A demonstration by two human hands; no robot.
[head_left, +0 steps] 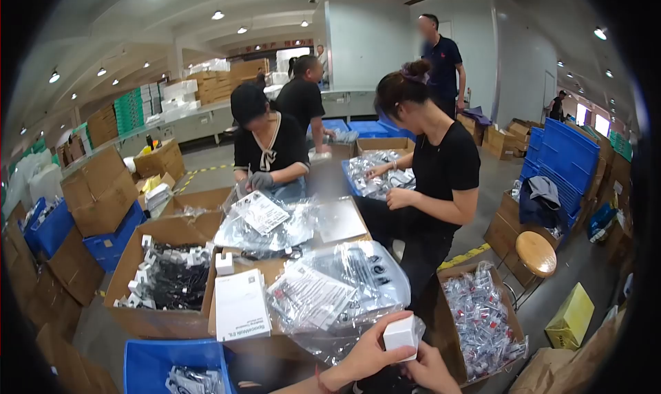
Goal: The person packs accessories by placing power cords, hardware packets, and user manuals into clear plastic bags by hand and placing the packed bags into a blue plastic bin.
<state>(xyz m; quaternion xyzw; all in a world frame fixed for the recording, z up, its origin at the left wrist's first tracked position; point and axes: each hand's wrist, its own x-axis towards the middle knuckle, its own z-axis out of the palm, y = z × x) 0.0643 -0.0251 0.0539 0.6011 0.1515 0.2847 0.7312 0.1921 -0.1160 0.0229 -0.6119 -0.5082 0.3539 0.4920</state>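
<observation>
My left hand [372, 353] grips a white power adapter [400, 337], a small smooth block, between thumb and fingers at the bottom of the view. My right hand [432, 370] is closed just below the block's lower right edge; what its fingers pinch is hidden. Something dark, perhaps a cable, shows beneath the hands. Right behind them lies a clear plastic bag [375, 294] with a printed sheet [313, 295] on it. To its left rests a white booklet [241, 306], with another small white block [224, 263] at its top.
An open carton [124, 314] of white adapters with black cables stands left. A blue bin [138, 366] sits front left. At right is a carton [447, 270] of small bagged parts, near a wooden stool [536, 254]. Two co-workers [441, 167] [275, 150] sit across.
</observation>
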